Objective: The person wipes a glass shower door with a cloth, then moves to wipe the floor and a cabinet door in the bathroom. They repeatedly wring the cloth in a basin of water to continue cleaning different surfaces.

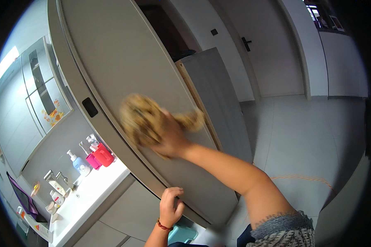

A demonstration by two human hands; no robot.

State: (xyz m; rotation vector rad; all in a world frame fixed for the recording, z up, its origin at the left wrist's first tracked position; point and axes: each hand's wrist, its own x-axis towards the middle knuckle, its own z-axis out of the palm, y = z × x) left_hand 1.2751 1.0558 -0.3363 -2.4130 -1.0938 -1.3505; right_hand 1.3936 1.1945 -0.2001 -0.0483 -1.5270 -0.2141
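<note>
My right hand [173, 139] grips a bunched yellow-brown cloth [142, 119], blurred by motion, over the face of a grey-beige door panel [111, 49]. One end of the cloth sticks out to the right past the fingers. Lower down, my left hand [171, 205] is raised in front of the panel's lower left edge, its fingers loosely bent and the thumb apart. Nothing shows in it, and whether it touches the door is unclear. A dark recessed pull [90, 107] sits in the upright frame strip left of the panel.
On the left, a white washbasin counter [89, 188] bears a faucet [51, 176], a pump bottle [79, 163] and a red cup [103, 155]. A mirror cabinet [34, 89] hangs above. A turquoise plastic item [182, 233] is below my left hand. Behind the panel stands a grey cabinet [218, 102]. An orange cord [303, 176] crosses the tiles.
</note>
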